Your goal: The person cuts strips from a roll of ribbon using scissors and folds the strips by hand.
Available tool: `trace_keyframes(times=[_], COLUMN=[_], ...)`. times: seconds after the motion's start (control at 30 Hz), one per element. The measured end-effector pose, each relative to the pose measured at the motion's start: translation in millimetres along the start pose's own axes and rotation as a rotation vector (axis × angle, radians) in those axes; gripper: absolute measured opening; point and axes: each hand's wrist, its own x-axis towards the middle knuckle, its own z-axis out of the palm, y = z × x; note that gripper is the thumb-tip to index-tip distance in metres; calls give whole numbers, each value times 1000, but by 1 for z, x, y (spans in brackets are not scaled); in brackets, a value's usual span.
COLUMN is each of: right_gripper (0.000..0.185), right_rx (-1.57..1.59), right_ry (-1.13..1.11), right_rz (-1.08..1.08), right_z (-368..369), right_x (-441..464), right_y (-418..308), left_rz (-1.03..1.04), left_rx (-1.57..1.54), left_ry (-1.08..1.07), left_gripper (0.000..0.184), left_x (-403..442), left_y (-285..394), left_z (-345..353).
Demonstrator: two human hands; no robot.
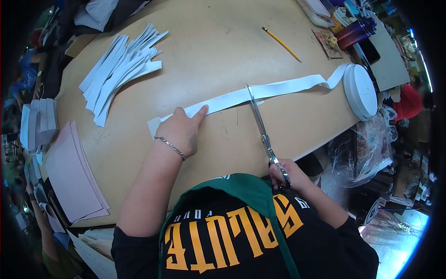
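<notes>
1. A white band (227,100) runs across the table (209,46), from near the left hand (183,132) to a roll (362,90) of the same white material at the table's right edge.
2. The left hand rests on the band near its left end, with 1 digit stretched along it. The other fingers are hard to make out, so I cannot tell whether they are spread or pressed together. A chain bracelet (170,146) circles this wrist.
3. The right hand (285,174) is near the table's front edge, its fingers closed around the handles of the metal scissors (259,118).
4. The scissor blades lie across the band, between the left hand and the roll, tips at its far edge. Whether they are parted is unclear.
5. A loose pile of white strips (123,69) lies at the far left of the table.
6. Pink sheets (74,176) lie stacked at the near left.
7. 1 yellow pencil (281,44) lies beyond the band. Right of it, a dark purple-red bottle (353,33) is tilted in view, near a phone (370,50).
</notes>
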Motion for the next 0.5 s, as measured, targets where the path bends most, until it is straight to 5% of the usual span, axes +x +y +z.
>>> trace_keyframes(times=[0.5], right_gripper=[49], right_rx=[81], right_ry=[4], right_rz=[34], right_z=[0], right_x=[6], right_y=[-1], left_rz=[28], left_rx=[18], left_ry=[79], left_gripper=[79], left_x=[-1], left_y=[-1], left_z=[5])
